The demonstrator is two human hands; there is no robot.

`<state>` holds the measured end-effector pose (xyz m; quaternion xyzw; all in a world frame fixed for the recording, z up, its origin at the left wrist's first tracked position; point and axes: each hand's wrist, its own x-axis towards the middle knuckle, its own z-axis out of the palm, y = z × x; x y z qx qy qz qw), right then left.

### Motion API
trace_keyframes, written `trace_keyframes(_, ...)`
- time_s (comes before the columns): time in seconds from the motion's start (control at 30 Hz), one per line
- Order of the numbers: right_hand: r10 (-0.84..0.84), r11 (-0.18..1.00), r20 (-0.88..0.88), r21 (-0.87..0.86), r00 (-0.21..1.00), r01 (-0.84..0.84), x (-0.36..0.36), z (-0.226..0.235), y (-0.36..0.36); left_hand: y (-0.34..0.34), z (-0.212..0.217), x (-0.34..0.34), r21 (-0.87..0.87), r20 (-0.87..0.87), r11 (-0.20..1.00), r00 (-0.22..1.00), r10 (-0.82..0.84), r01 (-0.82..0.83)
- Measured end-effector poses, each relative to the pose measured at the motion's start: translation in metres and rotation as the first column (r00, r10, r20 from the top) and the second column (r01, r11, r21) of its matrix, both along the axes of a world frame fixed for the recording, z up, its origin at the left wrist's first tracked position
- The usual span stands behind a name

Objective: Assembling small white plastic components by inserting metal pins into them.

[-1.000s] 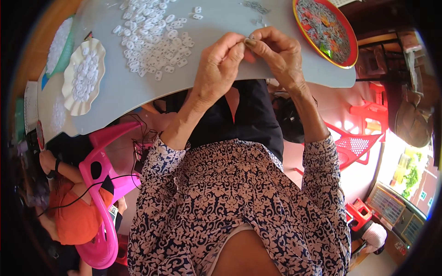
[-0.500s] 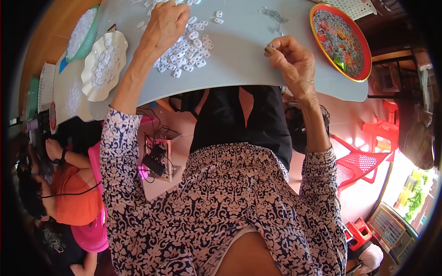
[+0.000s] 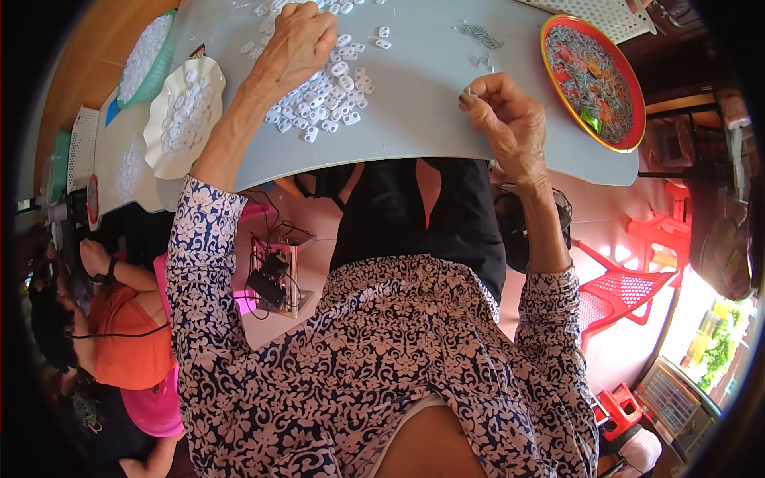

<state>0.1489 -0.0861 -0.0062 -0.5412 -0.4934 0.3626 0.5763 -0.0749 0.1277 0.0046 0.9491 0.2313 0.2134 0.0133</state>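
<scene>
My left hand [image 3: 301,49] is closed over the far side of a loose pile of small white plastic pieces with holes [image 3: 323,103]. Its fingertips are tucked out of sight, so what they grip is hidden. Off to the right, my right hand [image 3: 510,119] is raised above the near part of the grey table [image 3: 406,103]. Thumb and forefinger pinch together there, around something too small to name. Beyond that hand lies a little heap of thin grey metal pieces [image 3: 480,34]. Two more white pieces [image 3: 383,38] sit apart, right of the pile.
At the right edge stands a round red tray [image 3: 637,131] of grey metal pieces. On the left are a scalloped cream dish [image 3: 209,80] and a green basket [image 3: 163,60], both holding white pieces. A person in orange [image 3: 131,350] sits at left; a red chair [image 3: 629,283] is at right.
The view has shifted slightly, so the table sits lower in it. My left hand has moved a little to the right over the pile. My right hand keeps its pinch.
</scene>
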Motion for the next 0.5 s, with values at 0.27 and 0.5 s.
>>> trace_keyframes(0.27, -0.005, 1.000, 0.005, -0.001, 1.000, 0.005, 0.000, -0.001, 0.001, 0.006, -0.005, 0.003, -0.066, -0.043, 0.998, 0.999, -0.011, 0.008)
trace_keyframes(0.5, -0.031, 0.999, -0.127, 0.026, 0.991, 0.034, 0.002, -0.003, 0.000, -0.027, 0.013, 0.024, -0.749, 0.288, 0.655, 0.941, 0.180, 0.103)
